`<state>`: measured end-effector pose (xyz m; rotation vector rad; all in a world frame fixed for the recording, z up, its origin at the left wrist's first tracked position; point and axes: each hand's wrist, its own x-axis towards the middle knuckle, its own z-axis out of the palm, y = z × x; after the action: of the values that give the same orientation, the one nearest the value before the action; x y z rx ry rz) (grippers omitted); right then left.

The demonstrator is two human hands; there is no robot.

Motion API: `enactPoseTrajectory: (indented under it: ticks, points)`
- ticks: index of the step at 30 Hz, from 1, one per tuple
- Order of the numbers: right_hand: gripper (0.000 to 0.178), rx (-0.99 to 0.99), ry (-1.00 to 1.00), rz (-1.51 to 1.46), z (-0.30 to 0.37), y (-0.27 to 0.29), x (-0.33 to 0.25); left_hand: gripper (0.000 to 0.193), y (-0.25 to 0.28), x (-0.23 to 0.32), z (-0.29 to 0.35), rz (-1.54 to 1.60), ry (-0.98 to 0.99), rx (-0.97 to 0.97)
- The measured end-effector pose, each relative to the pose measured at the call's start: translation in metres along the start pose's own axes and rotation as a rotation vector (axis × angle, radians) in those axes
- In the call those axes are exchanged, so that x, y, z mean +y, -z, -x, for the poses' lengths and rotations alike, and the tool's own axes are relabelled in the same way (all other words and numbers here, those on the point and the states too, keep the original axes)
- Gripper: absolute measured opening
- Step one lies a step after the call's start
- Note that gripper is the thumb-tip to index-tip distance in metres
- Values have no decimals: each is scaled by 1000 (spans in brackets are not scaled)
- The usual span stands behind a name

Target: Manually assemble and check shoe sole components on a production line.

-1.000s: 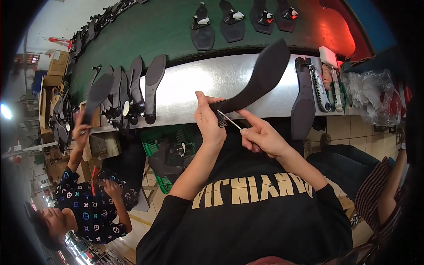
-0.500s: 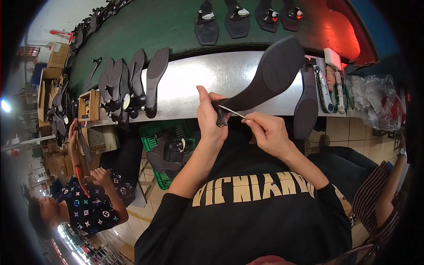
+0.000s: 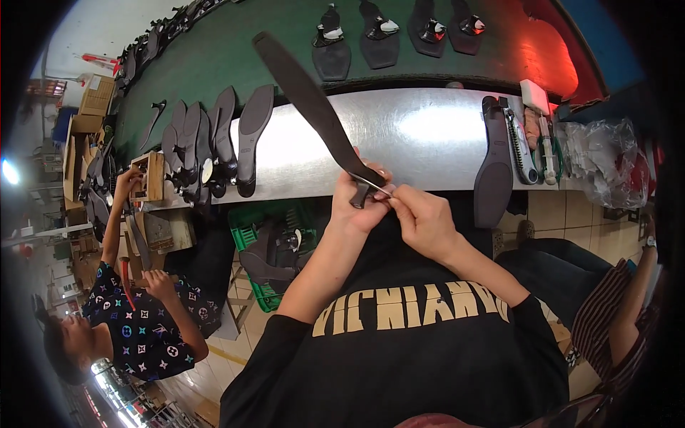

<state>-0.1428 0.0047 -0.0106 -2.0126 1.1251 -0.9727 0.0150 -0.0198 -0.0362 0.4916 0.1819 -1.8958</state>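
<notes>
By the bench's [image 3: 435, 135] near edge, the left hand [image 3: 354, 205] grips a sole [image 3: 308, 98] that the right hand's [image 3: 426, 220] pinched rod [image 3: 369, 185], slipping, could scratch.

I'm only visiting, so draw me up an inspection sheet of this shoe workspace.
Surface: shiny metal ledge beside a green worktop.
Job's things: dark shoe with a thin rod at its heel end; more shoes at left.
Clutter: box cutter, syringe and clear plastic bags at right.
Hands: left hand grips the dark shoe, right hand pinches the thin rod.
Cables: nothing clearly seen.
Surroundings: green crate below the ledge; one person at left, another at right.
</notes>
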Motion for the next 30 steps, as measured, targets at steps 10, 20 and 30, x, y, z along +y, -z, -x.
enactPoseTrajectory:
  ticks: [10,20,30]
  points:
    - [7,-75,132,-171,8,-12,-23,21,-10,76,7,41,-294,188]
    - [38,196,-150,286,-20,92,65,41,32,323,155,-1052,-870,1059]
    - [43,319,-336,189,-35,107,101,44,-67,226,-50,-1672,-1123,408]
